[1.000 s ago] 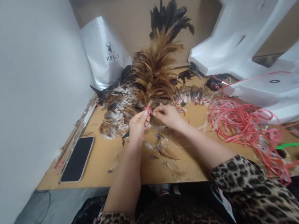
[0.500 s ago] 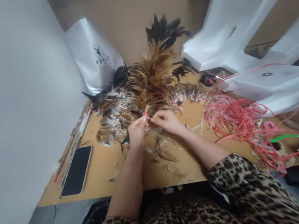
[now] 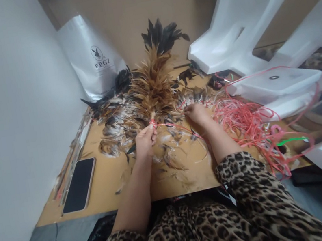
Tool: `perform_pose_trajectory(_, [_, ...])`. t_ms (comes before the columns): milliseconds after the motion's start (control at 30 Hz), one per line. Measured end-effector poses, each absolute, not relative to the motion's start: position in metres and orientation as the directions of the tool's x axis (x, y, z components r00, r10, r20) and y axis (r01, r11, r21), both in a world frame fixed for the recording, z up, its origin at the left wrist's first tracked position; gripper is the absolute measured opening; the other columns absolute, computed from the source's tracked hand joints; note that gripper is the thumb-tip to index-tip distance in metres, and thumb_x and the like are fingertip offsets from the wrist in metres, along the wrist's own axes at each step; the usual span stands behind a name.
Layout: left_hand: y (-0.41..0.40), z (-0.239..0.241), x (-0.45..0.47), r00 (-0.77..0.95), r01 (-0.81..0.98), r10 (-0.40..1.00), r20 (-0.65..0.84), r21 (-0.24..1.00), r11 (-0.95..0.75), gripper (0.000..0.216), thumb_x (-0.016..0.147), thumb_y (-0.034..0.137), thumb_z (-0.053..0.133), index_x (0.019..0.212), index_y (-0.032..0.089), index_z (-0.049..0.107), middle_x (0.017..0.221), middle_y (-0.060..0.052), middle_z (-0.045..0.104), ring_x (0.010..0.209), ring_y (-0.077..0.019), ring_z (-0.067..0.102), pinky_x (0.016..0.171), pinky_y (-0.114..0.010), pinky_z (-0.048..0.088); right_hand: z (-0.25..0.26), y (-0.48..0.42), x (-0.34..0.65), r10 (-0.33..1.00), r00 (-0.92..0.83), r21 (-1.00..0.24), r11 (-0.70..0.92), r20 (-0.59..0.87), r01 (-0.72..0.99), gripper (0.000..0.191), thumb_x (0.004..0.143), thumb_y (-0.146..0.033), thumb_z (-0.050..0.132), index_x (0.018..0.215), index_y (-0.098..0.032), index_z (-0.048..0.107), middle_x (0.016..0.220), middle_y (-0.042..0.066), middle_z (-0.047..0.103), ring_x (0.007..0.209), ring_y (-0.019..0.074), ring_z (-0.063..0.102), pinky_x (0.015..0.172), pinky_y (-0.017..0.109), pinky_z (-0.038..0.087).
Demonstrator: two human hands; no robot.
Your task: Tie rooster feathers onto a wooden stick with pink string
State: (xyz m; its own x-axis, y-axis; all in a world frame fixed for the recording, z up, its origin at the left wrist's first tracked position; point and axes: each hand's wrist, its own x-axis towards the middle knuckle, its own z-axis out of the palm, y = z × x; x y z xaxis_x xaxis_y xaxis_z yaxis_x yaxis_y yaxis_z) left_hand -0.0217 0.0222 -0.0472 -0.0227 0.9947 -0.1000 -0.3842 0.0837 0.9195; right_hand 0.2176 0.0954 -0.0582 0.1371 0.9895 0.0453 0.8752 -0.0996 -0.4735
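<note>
My left hand (image 3: 146, 141) is closed in a pinch on the base of a feather bundle (image 3: 154, 78), where a red binding (image 3: 152, 122) wraps the quills. Brown feathers fan away from me along the bundle, with long black ones at its far tip. From the binding a red plastic strip (image 3: 177, 126) trails rightward towards my right wrist. My right hand (image 3: 198, 114) lies apart from the bundle, at the near edge of a row of small feathers (image 3: 194, 95). Its fingers are bunched together, and whatever is between them is hidden.
Loose feathers (image 3: 115, 124) are heaped left of the bundle. A phone (image 3: 79, 185) lies at the front left. Behind stands a silver bag (image 3: 91, 58). Tangled red strips (image 3: 241, 119) cover the right side, beside white foam pieces (image 3: 280, 80).
My right hand has left the binding and moved right to the row of small feathers. The red strip now shows stretched out between. My left hand still pinches the bundle's base.
</note>
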Motion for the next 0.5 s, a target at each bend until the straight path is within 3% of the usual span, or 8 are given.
perform_pose_trajectory(167, [0.023, -0.049, -0.023, -0.045, -0.399, 0.994, -0.099, 0.914, 0.073, 0.031, 0.065, 0.042, 0.071, 0.066, 0.013, 0.058, 0.058, 0.003, 0.050, 0.041, -0.0011, 0.031, 0.035, -0.016, 0.014, -0.051, 0.092, 0.210, 0.997, 0.070, -0.392, -0.073, -0.022, 0.917, 0.024, 0.073, -0.018, 0.054, 0.089, -0.017, 0.072, 0.091, 0.011, 0.071, 0.083, 0.0184, 0.062, 0.070, 0.024, 0.040])
perform_pose_trajectory(333, [0.024, -0.050, -0.024, -0.050, -0.420, 0.995, -0.087, 0.906, 0.058, 0.031, 0.066, 0.040, 0.070, 0.063, 0.012, 0.057, 0.056, 0.003, 0.048, 0.041, -0.0010, 0.031, 0.035, -0.016, 0.014, -0.052, 0.088, 0.210, 0.992, 0.086, -0.425, -0.118, -0.093, 0.898, 0.016, 0.066, -0.018, 0.057, 0.075, -0.015, 0.069, 0.077, 0.010, 0.069, 0.068, 0.0171, 0.059, 0.061, 0.025, 0.038])
perform_pose_trajectory(400, [0.024, -0.050, -0.023, -0.055, -0.430, 0.994, -0.095, 0.901, 0.062, 0.032, 0.065, 0.041, 0.071, 0.064, 0.012, 0.058, 0.057, 0.003, 0.048, 0.041, -0.0009, 0.031, 0.036, -0.015, 0.015, -0.052, 0.089, 0.212, 0.991, 0.096, -0.501, -0.130, -0.093, 0.855, 0.009, 0.064, -0.019, 0.059, 0.066, -0.014, 0.066, 0.068, 0.008, 0.066, 0.062, 0.0157, 0.056, 0.058, 0.025, 0.037])
perform_pose_trajectory(500, [0.024, -0.050, -0.022, -0.082, -0.432, 0.991, -0.107, 0.900, 0.062, 0.034, 0.062, 0.043, 0.072, 0.069, 0.012, 0.060, 0.060, 0.003, 0.051, 0.042, -0.0010, 0.032, 0.036, -0.015, 0.015, -0.045, 0.086, 0.211, 0.990, 0.132, -0.783, -0.113, -0.040, 0.612, 0.013, 0.062, -0.028, 0.062, 0.058, -0.015, 0.058, 0.055, 0.002, 0.057, 0.052, 0.0115, 0.047, 0.052, 0.024, 0.034])
